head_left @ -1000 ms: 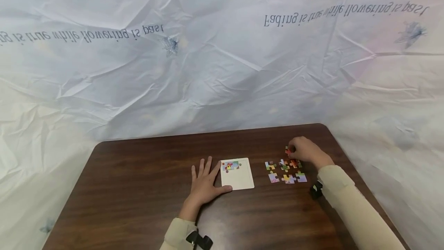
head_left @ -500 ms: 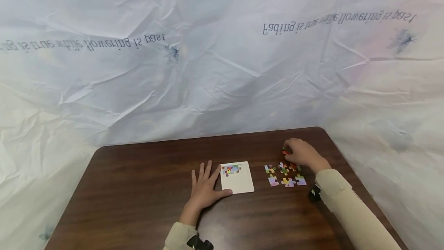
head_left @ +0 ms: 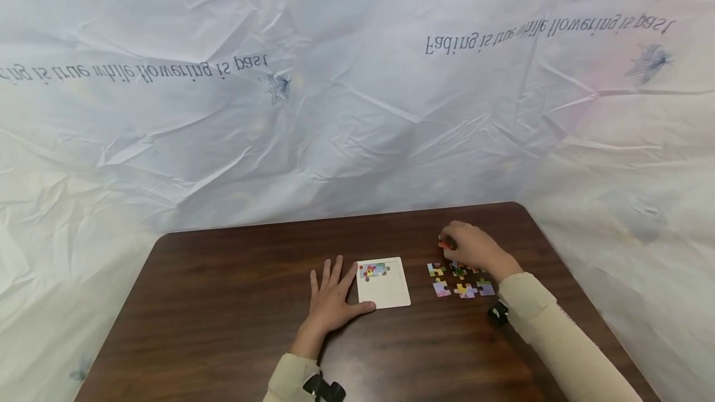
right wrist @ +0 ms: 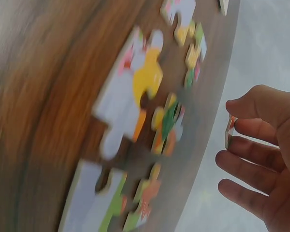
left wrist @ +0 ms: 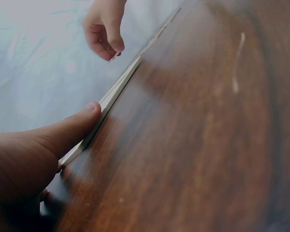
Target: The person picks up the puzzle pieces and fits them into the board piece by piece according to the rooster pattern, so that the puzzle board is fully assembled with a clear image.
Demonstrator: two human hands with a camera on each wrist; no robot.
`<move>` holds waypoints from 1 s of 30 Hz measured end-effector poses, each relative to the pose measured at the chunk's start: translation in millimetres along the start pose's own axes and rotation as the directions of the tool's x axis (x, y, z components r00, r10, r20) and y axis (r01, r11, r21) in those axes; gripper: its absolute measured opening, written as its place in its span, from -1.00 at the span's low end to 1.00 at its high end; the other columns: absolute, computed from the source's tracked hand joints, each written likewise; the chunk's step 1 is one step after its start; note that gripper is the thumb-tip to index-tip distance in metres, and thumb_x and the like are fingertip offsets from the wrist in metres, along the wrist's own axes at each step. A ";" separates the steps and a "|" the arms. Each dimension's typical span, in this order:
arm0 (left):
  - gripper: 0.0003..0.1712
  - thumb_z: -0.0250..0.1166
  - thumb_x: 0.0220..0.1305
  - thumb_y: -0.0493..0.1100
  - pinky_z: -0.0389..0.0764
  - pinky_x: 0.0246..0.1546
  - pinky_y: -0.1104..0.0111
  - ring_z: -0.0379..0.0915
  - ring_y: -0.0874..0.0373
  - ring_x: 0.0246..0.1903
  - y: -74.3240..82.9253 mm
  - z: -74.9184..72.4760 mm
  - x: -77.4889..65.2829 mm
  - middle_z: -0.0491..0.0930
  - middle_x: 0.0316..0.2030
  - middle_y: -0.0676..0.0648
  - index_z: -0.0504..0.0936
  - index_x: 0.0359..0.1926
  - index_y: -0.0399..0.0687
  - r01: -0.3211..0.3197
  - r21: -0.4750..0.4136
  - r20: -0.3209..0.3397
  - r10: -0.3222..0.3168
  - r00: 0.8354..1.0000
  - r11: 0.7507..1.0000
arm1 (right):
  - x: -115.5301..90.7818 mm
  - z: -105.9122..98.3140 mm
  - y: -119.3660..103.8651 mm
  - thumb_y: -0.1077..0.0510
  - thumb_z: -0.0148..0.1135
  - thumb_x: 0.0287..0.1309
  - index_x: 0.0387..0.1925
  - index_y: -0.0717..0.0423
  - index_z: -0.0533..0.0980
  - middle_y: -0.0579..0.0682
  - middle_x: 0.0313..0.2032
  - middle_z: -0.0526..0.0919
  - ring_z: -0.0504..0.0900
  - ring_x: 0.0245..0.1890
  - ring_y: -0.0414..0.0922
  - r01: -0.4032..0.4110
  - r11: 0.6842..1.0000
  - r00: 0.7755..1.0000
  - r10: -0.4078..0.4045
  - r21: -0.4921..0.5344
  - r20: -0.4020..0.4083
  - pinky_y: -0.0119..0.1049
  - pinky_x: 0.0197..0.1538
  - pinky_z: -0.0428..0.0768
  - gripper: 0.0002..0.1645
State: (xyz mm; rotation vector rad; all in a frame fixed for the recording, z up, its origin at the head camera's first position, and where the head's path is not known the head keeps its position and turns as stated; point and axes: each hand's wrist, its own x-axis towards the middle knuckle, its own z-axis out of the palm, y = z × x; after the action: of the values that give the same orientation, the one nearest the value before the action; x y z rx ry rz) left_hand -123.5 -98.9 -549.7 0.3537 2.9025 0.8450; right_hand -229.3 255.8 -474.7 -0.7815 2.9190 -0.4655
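A white square puzzle tray (head_left: 385, 293) lies on the brown table, with a joined strip of colourful puzzle pieces (head_left: 374, 270) in its upper left corner. My left hand (head_left: 329, 310) rests with spread fingers at the tray's left side, its thumb on the near edge; the left wrist view shows the thumb (left wrist: 82, 121) pressing the rim. Above the loose pieces, my right hand (head_left: 472, 245) pinches a reddish puzzle piece (head_left: 445, 244). In the right wrist view this piece (right wrist: 229, 131) shows edge-on between thumb and fingers, raised off the table.
Several loose puzzle pieces (head_left: 466, 290) lie in two rough rows right of the tray, partly covered by the right hand. The dark wooden table (head_left: 223, 303) ends at a far edge before a wrinkled white printed sheet (head_left: 335, 110).
My right hand has moved left with the reddish puzzle piece, away from the right end of the loose pieces and towards the tray. The left hand stays in place on the tray.
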 end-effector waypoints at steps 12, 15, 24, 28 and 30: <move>0.22 0.40 0.17 0.54 -0.42 0.50 -0.36 -0.39 -0.30 0.65 -0.2 -1.4 0.3 -0.11 0.68 -0.24 0.20 0.67 0.10 0.003 0.005 -0.001 -0.003 1.000 1.000 | 11.0 12.4 -42.2 0.20 0.47 0.26 0.02 0.23 0.70 0.06 -0.09 0.67 0.52 -0.37 -0.23 0.108 0.994 0.994 -0.108 0.002 0.027 -0.21 -0.30 0.58 -0.68; 0.22 0.40 0.16 0.54 -0.42 0.50 -0.36 -0.39 -0.30 0.65 -1.0 -0.9 0.2 -0.11 0.68 -0.25 0.21 0.67 0.10 0.003 0.002 0.004 -0.003 1.000 1.000 | 14.0 19.3 -51.9 0.19 0.46 0.26 0.02 0.19 0.71 0.04 -0.07 0.68 0.53 -0.36 -0.24 0.119 0.993 0.992 -0.119 0.003 0.033 -0.24 -0.29 0.59 -0.69; 0.21 0.41 0.18 0.52 -0.42 0.49 -0.39 -0.37 -0.34 0.64 0.3 -1.5 -2.0 -0.09 0.67 -0.27 0.22 0.66 0.07 0.005 -0.012 0.017 -0.005 1.000 1.000 | 20.9 37.7 -80.4 0.17 0.45 0.28 0.00 0.14 0.74 0.00 -0.09 0.69 0.62 -0.27 -0.18 0.219 0.975 0.972 -0.221 0.026 0.081 -0.19 -0.22 0.65 -0.72; 0.20 0.41 0.18 0.51 -0.43 0.49 -0.39 -0.37 -0.35 0.64 1.5 -1.8 -2.4 -0.09 0.67 -0.28 0.22 0.66 0.06 0.003 -0.021 0.018 -0.003 1.000 1.000 | 23.1 40.7 -88.0 0.21 0.48 0.24 -0.03 0.16 0.76 -0.01 -0.13 0.70 0.66 -0.24 -0.13 0.247 0.968 0.965 -0.249 0.038 0.076 -0.13 -0.19 0.68 -0.74; 0.20 0.41 0.19 0.50 -0.42 0.49 -0.39 -0.36 -0.35 0.64 1.6 -2.5 -1.0 -0.09 0.67 -0.28 0.22 0.66 0.06 -0.002 -0.014 0.008 0.002 1.000 1.000 | 25.2 41.6 -90.2 0.22 0.48 0.23 -0.06 0.15 0.76 -0.01 -0.15 0.71 0.64 -0.26 -0.14 0.253 0.966 0.964 -0.256 0.043 0.071 -0.14 -0.20 0.66 -0.76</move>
State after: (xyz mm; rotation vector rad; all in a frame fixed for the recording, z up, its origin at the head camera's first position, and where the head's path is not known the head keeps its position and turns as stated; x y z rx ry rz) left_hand -122.7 -99.1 -546.7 0.3577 2.8879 0.8613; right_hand -201.8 157.7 -486.2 -1.1500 2.7446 -0.4914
